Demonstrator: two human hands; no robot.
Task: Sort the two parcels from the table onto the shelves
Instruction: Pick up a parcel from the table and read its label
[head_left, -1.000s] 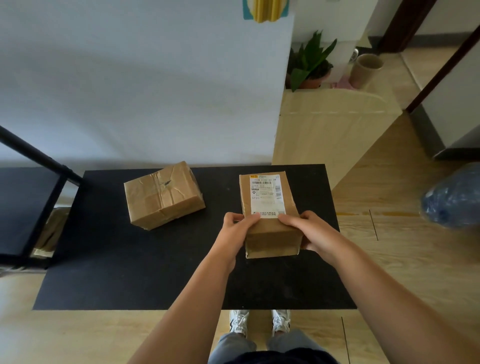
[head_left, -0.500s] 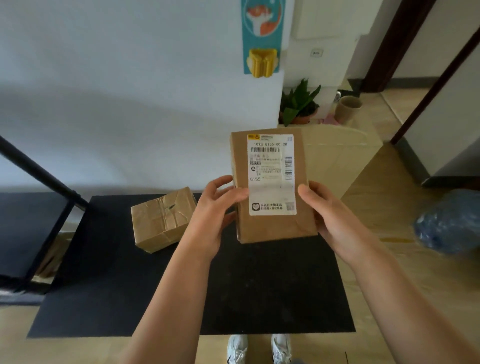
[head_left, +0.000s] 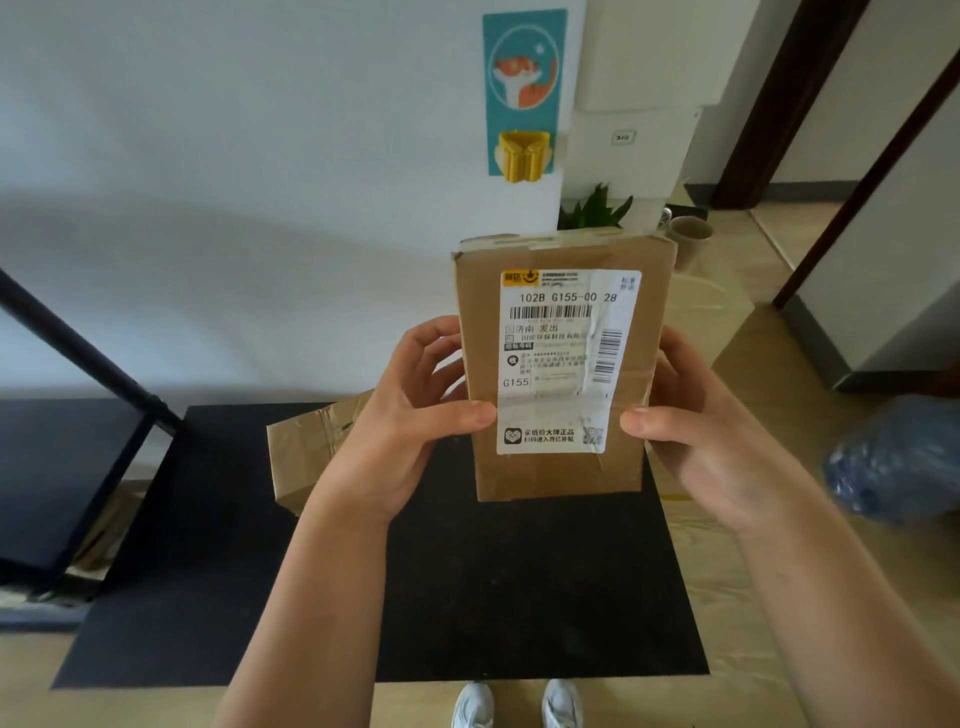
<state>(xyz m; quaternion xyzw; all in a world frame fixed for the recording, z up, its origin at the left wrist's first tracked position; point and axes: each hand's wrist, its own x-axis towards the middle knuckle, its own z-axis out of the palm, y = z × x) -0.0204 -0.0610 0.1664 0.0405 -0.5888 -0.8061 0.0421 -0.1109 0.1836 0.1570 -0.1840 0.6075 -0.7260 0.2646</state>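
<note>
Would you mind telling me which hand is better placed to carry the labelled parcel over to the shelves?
Left, probably. The shelf stands on the person's left, and the left hand already grips that side of the parcel. The right hand holds the far side.

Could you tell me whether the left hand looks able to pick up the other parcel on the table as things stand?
Probably not yet: the left hand and the right hand both hold the labelled parcel up, though the crumpled parcel lies close behind.
</note>
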